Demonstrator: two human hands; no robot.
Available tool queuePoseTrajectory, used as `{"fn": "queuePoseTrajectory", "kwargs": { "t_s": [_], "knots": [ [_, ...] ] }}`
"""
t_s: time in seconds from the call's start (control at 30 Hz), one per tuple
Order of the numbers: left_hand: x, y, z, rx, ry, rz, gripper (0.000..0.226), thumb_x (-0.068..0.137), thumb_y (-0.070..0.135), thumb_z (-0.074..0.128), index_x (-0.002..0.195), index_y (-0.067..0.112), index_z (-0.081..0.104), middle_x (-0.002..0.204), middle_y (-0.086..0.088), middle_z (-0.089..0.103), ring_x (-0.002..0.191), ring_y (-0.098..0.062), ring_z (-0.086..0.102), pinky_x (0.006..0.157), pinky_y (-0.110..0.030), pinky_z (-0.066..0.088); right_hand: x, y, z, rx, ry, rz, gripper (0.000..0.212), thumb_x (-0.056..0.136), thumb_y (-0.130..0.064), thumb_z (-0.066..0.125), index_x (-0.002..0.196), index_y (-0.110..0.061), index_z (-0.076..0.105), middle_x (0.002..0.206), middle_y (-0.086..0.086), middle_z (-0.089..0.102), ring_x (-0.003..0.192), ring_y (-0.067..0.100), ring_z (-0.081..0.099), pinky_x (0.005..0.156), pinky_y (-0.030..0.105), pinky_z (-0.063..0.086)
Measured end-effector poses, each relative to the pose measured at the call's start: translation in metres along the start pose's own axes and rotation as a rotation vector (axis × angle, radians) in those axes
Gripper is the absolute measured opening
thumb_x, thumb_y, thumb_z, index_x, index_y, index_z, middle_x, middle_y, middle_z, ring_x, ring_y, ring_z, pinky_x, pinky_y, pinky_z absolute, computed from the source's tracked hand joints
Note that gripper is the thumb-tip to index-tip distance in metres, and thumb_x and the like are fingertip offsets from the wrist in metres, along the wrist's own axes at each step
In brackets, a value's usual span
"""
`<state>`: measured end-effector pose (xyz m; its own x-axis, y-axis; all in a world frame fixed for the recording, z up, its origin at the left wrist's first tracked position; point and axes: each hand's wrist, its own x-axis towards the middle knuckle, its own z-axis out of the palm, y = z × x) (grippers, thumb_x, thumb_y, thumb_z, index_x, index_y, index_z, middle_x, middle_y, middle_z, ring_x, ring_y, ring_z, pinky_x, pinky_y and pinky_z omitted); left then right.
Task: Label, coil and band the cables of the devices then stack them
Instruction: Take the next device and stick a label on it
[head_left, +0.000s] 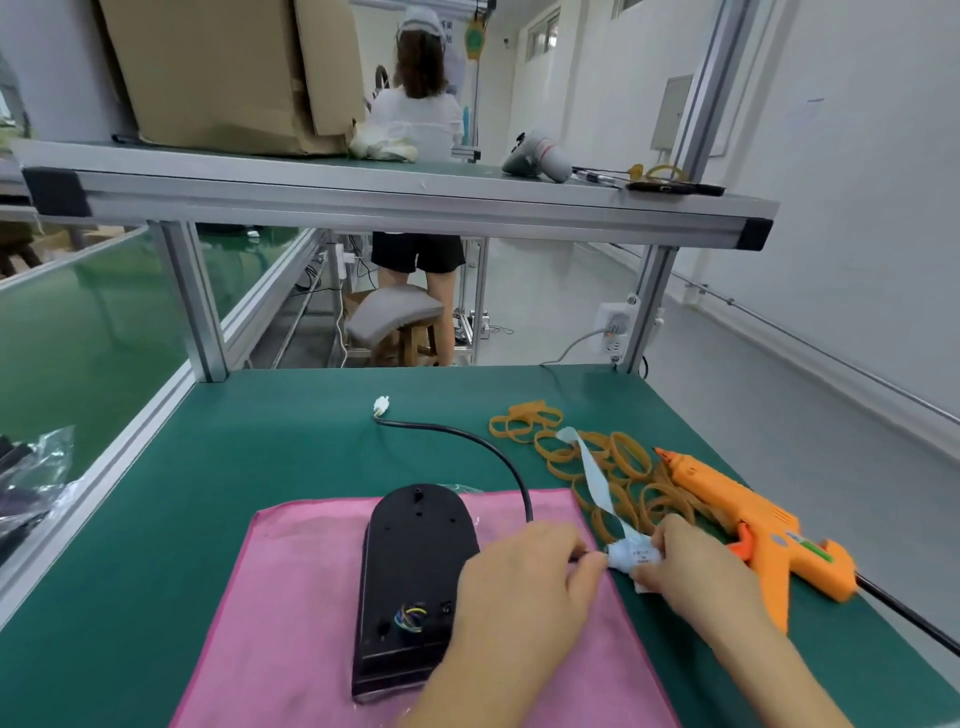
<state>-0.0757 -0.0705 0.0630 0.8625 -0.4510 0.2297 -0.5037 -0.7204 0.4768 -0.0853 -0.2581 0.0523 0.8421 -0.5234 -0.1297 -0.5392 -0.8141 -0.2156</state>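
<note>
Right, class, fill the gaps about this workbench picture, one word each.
1. The black device lies on a ____ cloth.
2. The small connector beyond it is ____.
3. Right of the rubber bands lies an ____ glue gun.
4. The right hand holds the label strip; the left hand pinches the ____.
Answers: pink, white, orange, cable.

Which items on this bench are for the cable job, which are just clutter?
Job: black device, cable in left hand, label strip in right hand, rubber bands.
Lying about: orange glue gun, cardboard box on upper shelf.
</note>
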Motion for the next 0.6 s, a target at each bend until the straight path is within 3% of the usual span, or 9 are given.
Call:
{"fn": "queuePoseTrajectory", "kwargs": {
  "t_s": [0.1,0.27,0.37,0.47,0.6],
  "knots": [
    [0.018,0.012,0.021,-0.049,-0.118,0.012,0.029,0.098,0.045,0.043,0.101,0.024,0.063,0.103,0.005,0.063,0.094,-0.017,0.056,0.072,-0.031,0.041,0.006,0.008,0.003,0.083,-0.011,-0.033,0.014,0.083,-0.032,0.060,0.081,-0.028,0.047,0.082,-0.006,0.059,0.074,0.012,0.056,0.053,0.026,0.035],
    [0.044,0.017,0.048,-0.088,-0.120,0.049,0.021,0.099,0.025,0.044,0.107,0.017,0.062,0.112,-0.001,0.061,0.100,-0.023,0.056,0.081,-0.036,0.044,0.016,0.025,0.001,0.639,-0.019,-0.111,0.011,0.084,-0.016,0.066,0.076,-0.023,0.066,0.075,0.000,0.067,0.066,0.012,0.056,0.062,0.029,0.043],
    [0.056,0.024,0.059,-0.168,-0.038,0.077,0.017,0.098,0.019,0.045,0.107,0.018,0.060,0.112,-0.001,0.056,0.101,-0.022,0.055,0.082,-0.036,0.042,0.020,0.031,-0.001,0.775,-0.110,-0.125,0.025,0.083,-0.002,0.064,0.095,-0.023,0.068,0.085,0.002,0.070,0.080,0.015,0.063,0.075,0.033,0.050],
    [0.063,0.029,0.071,-0.183,0.024,0.131,0.019,0.098,0.018,0.048,0.114,0.020,0.059,0.116,0.001,0.052,0.103,-0.020,0.053,0.083,-0.034,0.044,0.024,0.035,0.000,0.814,-0.130,-0.121,0.042,0.082,0.000,0.062,0.115,-0.025,0.057,0.085,0.000,0.072,0.088,0.017,0.065,0.080,0.031,0.049],
    [0.067,0.028,0.083,-0.131,0.078,0.162,0.020,0.095,0.024,0.052,0.114,0.021,0.057,0.117,0.005,0.049,0.107,-0.015,0.046,0.086,-0.031,0.043,0.024,0.037,0.003,0.864,-0.122,-0.120,0.049,0.082,0.002,0.062,0.120,-0.027,0.049,0.081,-0.001,0.074,0.087,0.023,0.067,0.084,0.039,0.050]
  ]
}}
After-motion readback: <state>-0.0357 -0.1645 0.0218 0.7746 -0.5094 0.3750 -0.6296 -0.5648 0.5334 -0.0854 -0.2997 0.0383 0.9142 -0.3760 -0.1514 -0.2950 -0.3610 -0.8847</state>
